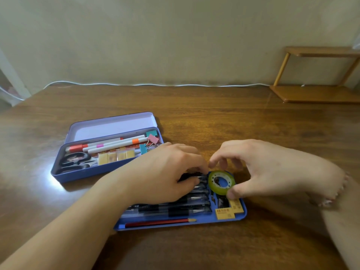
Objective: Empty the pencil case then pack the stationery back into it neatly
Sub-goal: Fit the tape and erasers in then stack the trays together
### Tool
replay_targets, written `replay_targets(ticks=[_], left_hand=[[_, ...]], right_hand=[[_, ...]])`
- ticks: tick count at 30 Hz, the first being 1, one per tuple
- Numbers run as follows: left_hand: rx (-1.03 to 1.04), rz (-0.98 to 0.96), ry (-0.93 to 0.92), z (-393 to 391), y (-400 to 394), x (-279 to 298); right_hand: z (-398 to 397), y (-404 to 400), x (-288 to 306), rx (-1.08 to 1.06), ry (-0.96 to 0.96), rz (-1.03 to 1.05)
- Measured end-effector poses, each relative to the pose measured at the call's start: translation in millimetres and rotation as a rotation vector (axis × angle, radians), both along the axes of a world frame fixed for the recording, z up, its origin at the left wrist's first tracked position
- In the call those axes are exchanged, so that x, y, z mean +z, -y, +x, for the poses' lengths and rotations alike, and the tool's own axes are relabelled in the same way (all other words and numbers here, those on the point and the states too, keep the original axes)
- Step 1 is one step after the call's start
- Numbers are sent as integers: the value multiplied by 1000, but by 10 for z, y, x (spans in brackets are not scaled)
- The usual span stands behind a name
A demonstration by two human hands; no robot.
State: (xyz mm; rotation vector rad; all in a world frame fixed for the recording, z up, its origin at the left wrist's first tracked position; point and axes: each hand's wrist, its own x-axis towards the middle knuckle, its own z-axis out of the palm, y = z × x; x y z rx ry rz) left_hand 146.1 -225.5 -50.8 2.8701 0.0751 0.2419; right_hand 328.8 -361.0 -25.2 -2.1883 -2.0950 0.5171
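Head view looks down on a brown wooden worktop [233, 121] where a purple pencil case [109, 170] stands open, its pale lid [111, 125] tipped back toward the wall. Inside lie black-handled scissors [75, 161], white markers [116, 144] with coloured bands, a row of yellow erasers [116, 156] and several binder clips [151, 138] at the right end. Nearer the person, a shallow blue tray [241, 211] (apparently the case's insert) lies flat on the worktop, holding a row of black pens [175, 208], a red pencil [159, 222] along its front edge and two yellow erasers [225, 213] at the right. The right hand [272, 168] pinches a roll of clear tape [221, 182] at the tray's far right corner, thumb at the roll's near edge and fingers [216, 162] curled over its far side. The left hand [165, 172] rests on the pens, its fingers bent down onto them; whether it is grasping one I cannot tell. A white cable [136, 84] runs along the wall, and a small wooden shelf [315, 92] stands at the far right.
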Motion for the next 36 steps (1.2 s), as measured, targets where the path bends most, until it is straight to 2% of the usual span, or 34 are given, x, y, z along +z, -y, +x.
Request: replay_targets(ticks=[6,7,9,11,12,15,20,23,30,36], left_hand=[[-125,-8,-45,8,-3,-21],[-137,-5,-48,10,-1,-30],[-148,3,-49,16,0,-53],[-149,11,-43,22,-2,-65],[-147,12,-43,24,-3,-68],[-151,21,-44,30,-1,-60],[-110,35,-9,26,-2,-34],[-64,48,31,8,-24,-15],[-16,55,21,0,-46,-2],[-62,-85,-244,-112,-67,152]], right_hand=[[49,4,7,-75,-103,-103],[98,29,41,-101,-110,-75],[258,85,114,-206,-116,105],[454,105,112,-328,-23,267],[536,87,77,-382,53,271],[660,11,-89,-463,161,88],[650,-3,-92,-423,74,80],[531,-9,-44,-398,-155,133],[552,-136,-178,-448,15,241],[556,-56,-91,-314,-50,90]])
